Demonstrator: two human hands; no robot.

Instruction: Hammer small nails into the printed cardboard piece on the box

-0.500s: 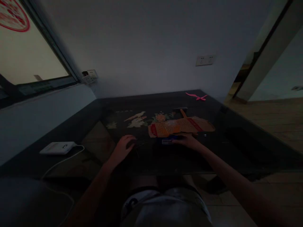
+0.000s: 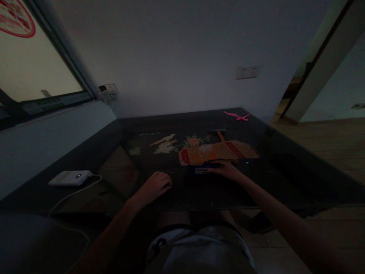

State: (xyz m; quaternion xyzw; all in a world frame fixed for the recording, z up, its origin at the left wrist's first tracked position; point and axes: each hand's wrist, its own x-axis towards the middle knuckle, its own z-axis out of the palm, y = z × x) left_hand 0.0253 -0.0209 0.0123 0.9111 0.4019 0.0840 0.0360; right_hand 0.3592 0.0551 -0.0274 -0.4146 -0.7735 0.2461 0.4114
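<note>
We see the small blue box (image 2: 201, 169) lying on the dark table (image 2: 182, 198), just in front of the near edge of the cardboard (image 2: 194, 156). Our right hand (image 2: 225, 170) is at its right end, fingers bent against it; in this dim light we cannot tell how firmly they close or how wide they are spread. Our left hand (image 2: 156, 184) rests well apart from the box, its fingers curled loosely, and we cannot tell whether anything is inside them. Just beyond those fingers we make out a few thin, dark pieces (image 2: 170, 171) scattered on the tabletop. The cardboard is brown with red bands, and the hammer (image 2: 220, 136) lies with its handle reaching its far edge and its head pointing away from us. To the right of the cardboard we see small shiny bits (image 2: 247, 163), too small to identify. Farther back lies a pink strip (image 2: 240, 118), while a white device (image 2: 69, 178) with a pale cable (image 2: 82, 189) sits near the table's left side
</note>
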